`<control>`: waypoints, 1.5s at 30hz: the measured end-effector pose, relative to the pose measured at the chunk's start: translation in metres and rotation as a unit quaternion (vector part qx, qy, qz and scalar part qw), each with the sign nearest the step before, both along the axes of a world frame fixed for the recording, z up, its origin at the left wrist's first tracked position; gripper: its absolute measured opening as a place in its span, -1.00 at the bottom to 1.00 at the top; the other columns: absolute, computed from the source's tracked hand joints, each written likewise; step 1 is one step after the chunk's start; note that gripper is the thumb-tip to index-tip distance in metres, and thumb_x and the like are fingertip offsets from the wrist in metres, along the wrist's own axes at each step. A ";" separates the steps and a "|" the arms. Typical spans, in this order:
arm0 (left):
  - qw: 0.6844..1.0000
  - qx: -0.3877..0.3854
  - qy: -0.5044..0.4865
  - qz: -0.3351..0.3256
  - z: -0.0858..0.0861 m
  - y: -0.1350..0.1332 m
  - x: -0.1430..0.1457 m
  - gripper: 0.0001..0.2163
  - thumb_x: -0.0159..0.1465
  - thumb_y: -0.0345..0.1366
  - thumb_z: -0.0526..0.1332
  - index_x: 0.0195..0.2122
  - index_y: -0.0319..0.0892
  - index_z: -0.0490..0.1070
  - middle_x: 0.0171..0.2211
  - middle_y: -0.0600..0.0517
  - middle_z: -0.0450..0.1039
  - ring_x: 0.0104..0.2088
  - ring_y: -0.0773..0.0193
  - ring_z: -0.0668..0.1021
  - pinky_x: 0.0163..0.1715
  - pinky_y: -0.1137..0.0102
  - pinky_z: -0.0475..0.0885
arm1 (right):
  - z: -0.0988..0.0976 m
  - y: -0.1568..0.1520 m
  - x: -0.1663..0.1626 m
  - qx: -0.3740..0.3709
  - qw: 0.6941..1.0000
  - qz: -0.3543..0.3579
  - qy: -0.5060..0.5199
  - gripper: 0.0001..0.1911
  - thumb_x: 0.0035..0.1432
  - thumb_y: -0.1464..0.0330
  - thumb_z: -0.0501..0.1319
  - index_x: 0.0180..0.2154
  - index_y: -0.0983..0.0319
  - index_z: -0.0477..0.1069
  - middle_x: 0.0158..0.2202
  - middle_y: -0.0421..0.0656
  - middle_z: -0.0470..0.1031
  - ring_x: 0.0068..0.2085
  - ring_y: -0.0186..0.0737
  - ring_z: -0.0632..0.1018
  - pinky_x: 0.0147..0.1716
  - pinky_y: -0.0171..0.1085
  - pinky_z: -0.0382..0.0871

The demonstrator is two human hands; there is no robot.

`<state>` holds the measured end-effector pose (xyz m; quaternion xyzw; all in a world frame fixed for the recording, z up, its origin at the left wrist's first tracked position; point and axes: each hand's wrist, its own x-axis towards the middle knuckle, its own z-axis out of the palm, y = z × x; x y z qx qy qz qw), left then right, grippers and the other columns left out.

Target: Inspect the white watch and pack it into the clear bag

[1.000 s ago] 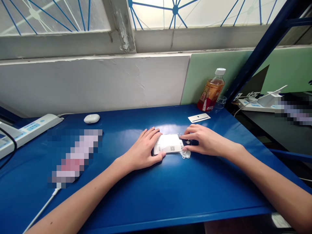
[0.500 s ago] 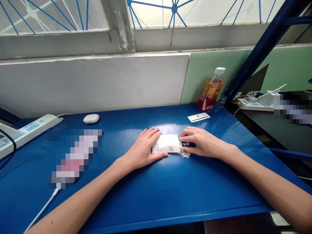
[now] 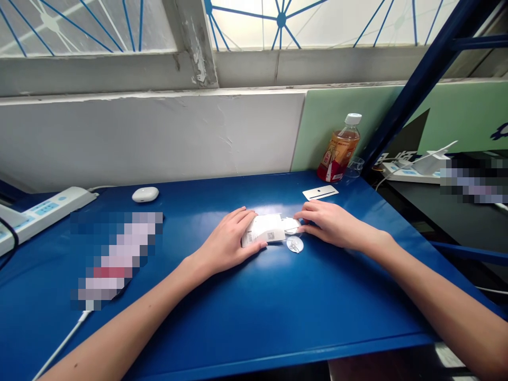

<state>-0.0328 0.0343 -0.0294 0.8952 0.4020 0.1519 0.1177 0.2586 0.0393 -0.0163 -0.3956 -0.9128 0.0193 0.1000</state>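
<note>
A small white packet (image 3: 264, 228) with a barcode and a QR code lies on the blue desk. My left hand (image 3: 229, 238) grips its left end, thumb along the near edge and fingers over the far one. From its right end sticks a pale, rounded piece (image 3: 291, 226); whether that is inside or under the packet I cannot tell. The fingertips of my right hand (image 3: 323, 223) pinch the right edge of this piece. Just below, a small round white disc (image 3: 295, 244) with fine grey marks or bits on it rests on the desk.
Behind my right hand lies a white card (image 3: 320, 192), with a drink bottle (image 3: 340, 148) and a clear cup (image 3: 354, 167) farther back. At left are a white earbud case (image 3: 145, 194), a blurred-out phone-like thing (image 3: 119, 254) on a cable, and a power strip (image 3: 47, 211).
The black piece under my right fingers is out of sight, and a pale rounded piece shows there. The round disc now lies in plain view. My right hand has shifted slightly.
</note>
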 end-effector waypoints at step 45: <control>0.998 -0.038 0.045 -0.026 0.008 -0.004 -0.004 -0.36 0.28 0.07 0.20 0.23 -0.30 0.29 0.30 -0.28 0.23 0.35 -0.19 0.17 0.27 -0.06 0.16 | 0.000 0.005 -0.005 -0.310 0.703 -0.099 0.633 -0.50 -0.08 -0.07 0.41 -0.54 0.20 0.37 -0.65 -0.29 0.29 -0.64 -0.38 0.28 -0.63 -0.32 0.16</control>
